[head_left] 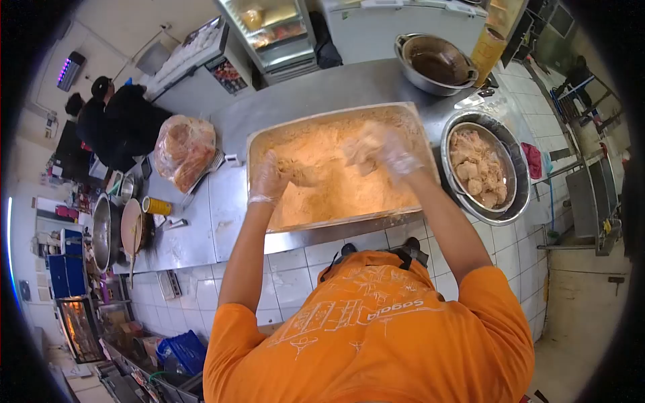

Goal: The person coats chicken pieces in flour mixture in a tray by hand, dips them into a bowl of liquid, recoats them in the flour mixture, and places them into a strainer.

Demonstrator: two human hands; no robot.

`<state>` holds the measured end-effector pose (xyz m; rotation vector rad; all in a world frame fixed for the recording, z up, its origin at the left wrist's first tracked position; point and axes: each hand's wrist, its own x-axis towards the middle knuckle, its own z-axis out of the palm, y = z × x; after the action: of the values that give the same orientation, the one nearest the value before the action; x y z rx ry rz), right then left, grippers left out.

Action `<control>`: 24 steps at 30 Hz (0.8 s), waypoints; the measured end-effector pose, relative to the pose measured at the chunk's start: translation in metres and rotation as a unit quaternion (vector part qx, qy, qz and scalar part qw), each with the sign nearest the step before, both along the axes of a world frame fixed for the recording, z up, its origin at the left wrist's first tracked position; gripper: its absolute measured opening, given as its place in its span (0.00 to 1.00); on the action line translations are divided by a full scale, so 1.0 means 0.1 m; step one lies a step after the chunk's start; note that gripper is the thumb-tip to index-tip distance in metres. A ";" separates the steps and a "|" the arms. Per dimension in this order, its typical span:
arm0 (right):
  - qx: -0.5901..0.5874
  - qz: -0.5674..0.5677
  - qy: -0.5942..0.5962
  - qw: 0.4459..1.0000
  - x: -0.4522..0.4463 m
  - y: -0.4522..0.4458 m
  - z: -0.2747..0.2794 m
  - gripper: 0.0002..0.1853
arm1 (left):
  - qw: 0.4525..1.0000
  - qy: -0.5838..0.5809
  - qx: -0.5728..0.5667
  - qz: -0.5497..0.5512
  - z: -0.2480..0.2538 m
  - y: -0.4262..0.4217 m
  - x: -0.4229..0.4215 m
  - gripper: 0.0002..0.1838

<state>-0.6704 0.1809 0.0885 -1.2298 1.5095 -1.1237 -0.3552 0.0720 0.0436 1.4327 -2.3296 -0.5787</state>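
A large rectangular tray (322,224) of orange-tinted flour (316,141) sits on the steel table before me. My left hand (270,178), in a clear plastic glove, is at the tray's left side, its fingers down in the flour and partly hidden. On the right, my right hand (398,158), gloved too, grips a lumpy flour-coated piece of meat (363,144) above the flour; motion blurs its edges. Right of the tray, a metal basin (449,176) holds a smaller bowl with pale, wet meat pieces (478,164).
A bag of raw meat (185,151) lies left of the tray. Nested metal pots (435,64) and a tall yellow container (489,55) stand at the back right. A yellow can (156,205) and pans (132,227) occupy the left end. Two people (114,121) are at the far left.
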 end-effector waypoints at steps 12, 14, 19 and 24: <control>-0.130 0.002 -0.044 0.990 -1.76 1.05 0.40 0.07 | 0.991 0.035 -0.121 -0.049 0.94 0.71 -1.44 0.19; -0.075 0.035 -0.103 0.991 -2.26 1.37 0.62 0.10 | 0.991 -0.016 -0.126 -0.040 1.28 1.10 -1.99 0.21; -0.010 0.058 0.118 0.991 -3.05 1.80 0.71 0.17 | 0.987 0.115 0.040 -0.102 1.23 1.63 -3.25 0.18; -0.034 0.109 0.180 0.977 -3.64 2.00 0.50 0.18 | 0.976 0.006 0.090 -0.197 0.96 2.04 -3.99 0.12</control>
<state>-1.0348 0.3807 0.1383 -1.6718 1.5589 -0.8449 -0.7537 0.2764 0.1397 1.0282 -2.6257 -0.9215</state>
